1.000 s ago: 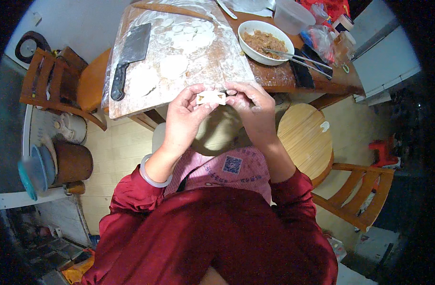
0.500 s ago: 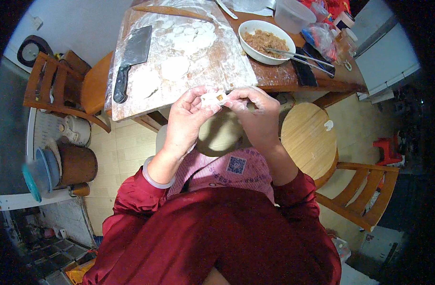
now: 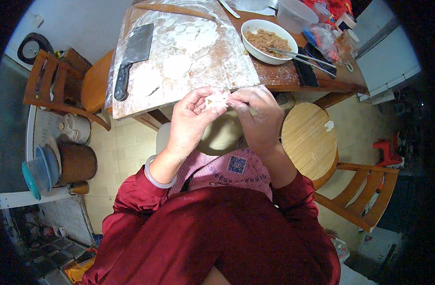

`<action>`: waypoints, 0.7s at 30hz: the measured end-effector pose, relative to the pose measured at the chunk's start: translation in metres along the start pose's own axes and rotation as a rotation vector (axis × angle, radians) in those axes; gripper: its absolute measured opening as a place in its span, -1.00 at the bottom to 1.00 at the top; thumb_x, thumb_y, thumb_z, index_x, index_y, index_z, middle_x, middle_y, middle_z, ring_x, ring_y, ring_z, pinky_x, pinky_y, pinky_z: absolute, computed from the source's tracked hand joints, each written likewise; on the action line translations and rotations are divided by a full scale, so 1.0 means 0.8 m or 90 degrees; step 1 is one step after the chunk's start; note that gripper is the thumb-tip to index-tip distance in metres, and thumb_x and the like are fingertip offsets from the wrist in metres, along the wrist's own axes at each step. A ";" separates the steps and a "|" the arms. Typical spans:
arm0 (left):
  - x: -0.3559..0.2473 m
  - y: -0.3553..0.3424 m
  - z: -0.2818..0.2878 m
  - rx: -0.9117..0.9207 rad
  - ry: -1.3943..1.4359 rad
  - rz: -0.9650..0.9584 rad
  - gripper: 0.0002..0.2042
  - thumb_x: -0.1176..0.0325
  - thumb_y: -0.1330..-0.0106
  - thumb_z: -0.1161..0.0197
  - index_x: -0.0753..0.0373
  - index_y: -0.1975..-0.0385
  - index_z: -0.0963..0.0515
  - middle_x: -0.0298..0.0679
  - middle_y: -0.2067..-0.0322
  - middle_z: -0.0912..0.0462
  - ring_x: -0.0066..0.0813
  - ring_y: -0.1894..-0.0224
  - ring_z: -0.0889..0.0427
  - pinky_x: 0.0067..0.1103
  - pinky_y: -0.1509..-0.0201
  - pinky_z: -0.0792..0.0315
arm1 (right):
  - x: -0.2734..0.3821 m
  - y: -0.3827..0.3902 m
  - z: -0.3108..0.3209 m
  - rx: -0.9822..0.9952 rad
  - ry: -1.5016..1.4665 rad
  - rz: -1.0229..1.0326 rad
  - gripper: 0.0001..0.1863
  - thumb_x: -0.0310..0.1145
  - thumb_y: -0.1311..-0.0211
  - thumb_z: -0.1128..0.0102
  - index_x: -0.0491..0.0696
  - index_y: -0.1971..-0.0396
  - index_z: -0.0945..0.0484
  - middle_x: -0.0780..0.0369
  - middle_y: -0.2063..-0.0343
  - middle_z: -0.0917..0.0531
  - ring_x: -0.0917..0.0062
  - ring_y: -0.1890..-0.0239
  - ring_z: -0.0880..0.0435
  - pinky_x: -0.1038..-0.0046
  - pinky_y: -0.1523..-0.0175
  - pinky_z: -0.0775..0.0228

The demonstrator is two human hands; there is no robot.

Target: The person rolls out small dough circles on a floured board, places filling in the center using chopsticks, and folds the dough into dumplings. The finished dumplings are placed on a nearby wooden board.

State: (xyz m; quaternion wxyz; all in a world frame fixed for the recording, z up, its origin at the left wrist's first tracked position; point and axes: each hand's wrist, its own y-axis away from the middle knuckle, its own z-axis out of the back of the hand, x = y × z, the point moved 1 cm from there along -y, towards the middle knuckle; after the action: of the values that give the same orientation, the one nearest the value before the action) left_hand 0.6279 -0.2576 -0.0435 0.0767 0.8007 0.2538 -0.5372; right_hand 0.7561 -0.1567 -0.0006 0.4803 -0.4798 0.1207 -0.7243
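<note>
A small white dumpling (image 3: pixel 216 100) is held between my two hands, just off the near edge of the floured board (image 3: pixel 212 71). My left hand (image 3: pixel 193 114) cups it, thumb below and fingers curled behind. The thumb and forefinger of my right hand (image 3: pixel 258 111) pinch the dough at its right end. Flour coats my fingertips. Beyond them on the board lie flat dough wrappers (image 3: pixel 176 66), several small dough pieces (image 3: pixel 191 30), a black-handled cleaver (image 3: pixel 134 59) and a wooden rolling pin (image 3: pixel 174 11).
A white bowl of meat filling (image 3: pixel 265 39) with metal chopsticks (image 3: pixel 305 59) resting in it stands right of the board. Beside it lies a dark phone (image 3: pixel 306 71). A round wooden stool (image 3: pixel 309 140) with one white dough piece (image 3: pixel 329 125) is at my right, a chair (image 3: pixel 360 192) behind it.
My fingers have closed further over the dumpling, and the brownish filling that showed at its opening is now mostly covered. Both hands have shifted slightly to the right.
</note>
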 end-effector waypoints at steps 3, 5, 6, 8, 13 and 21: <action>-0.003 0.001 -0.002 -0.009 -0.020 0.000 -0.63 0.66 -0.25 -0.23 0.46 -0.07 -0.41 -0.14 0.06 -0.61 -0.49 0.01 -0.60 -0.58 -0.10 -0.52 | 0.000 0.000 0.000 -0.009 0.018 0.020 -0.89 -0.47 -0.07 -0.29 -0.11 0.37 -0.70 0.17 0.36 -0.71 0.32 0.27 -0.66 0.39 0.09 -0.45; -0.007 0.003 -0.004 -0.015 -0.034 -0.025 -0.62 0.66 -0.24 -0.23 0.46 -0.08 -0.41 -0.13 0.06 -0.61 -0.49 0.01 -0.60 -0.59 -0.10 -0.52 | 0.002 0.000 0.000 -0.031 0.033 0.069 -0.90 -0.47 -0.08 -0.28 -0.11 0.38 -0.69 0.17 0.37 -0.70 0.31 0.27 -0.66 0.38 0.09 -0.45; -0.008 0.004 -0.005 -0.020 -0.041 -0.033 -0.62 0.65 -0.24 -0.24 0.46 -0.08 -0.42 -0.13 0.05 -0.61 -0.49 0.02 -0.60 -0.59 -0.10 -0.52 | 0.002 0.000 0.000 -0.030 0.019 0.073 -0.90 -0.47 -0.09 -0.28 -0.11 0.38 -0.69 0.16 0.37 -0.70 0.30 0.27 -0.66 0.37 0.08 -0.45; -0.011 0.005 -0.007 -0.012 -0.089 -0.030 -0.61 0.65 -0.23 -0.24 0.48 -0.07 -0.43 -0.11 0.05 -0.61 -0.49 0.01 -0.60 -0.59 -0.11 -0.51 | 0.003 0.001 0.001 -0.029 -0.009 0.079 -0.90 -0.47 -0.09 -0.28 -0.12 0.39 -0.69 0.15 0.37 -0.70 0.30 0.26 -0.66 0.36 0.08 -0.45; -0.011 0.007 -0.010 -0.023 -0.142 -0.070 -0.61 0.63 -0.21 -0.25 0.48 -0.07 -0.45 -0.11 0.04 -0.62 -0.48 0.01 -0.61 -0.58 -0.10 -0.52 | 0.003 0.002 0.003 0.000 -0.046 -0.048 -0.91 -0.49 -0.08 -0.27 -0.12 0.41 -0.70 0.15 0.35 -0.71 0.31 0.24 -0.66 0.36 0.07 -0.45; -0.009 0.005 0.000 -0.018 -0.461 -0.167 -0.54 0.66 -0.11 -0.31 0.41 -0.08 -0.48 -0.13 0.00 -0.62 -0.44 -0.03 -0.61 -0.53 -0.14 -0.48 | 0.001 0.004 0.000 0.026 0.052 0.140 -0.79 -0.45 -0.02 -0.35 -0.10 0.28 -0.68 0.16 0.29 -0.71 0.29 0.23 -0.65 0.32 0.07 -0.46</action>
State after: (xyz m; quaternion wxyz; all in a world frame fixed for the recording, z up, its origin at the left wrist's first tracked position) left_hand 0.6276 -0.2634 -0.0379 0.1032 0.5184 0.3179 -0.7871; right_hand 0.7578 -0.1592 -0.0024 0.5613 -0.4239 0.1774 -0.6884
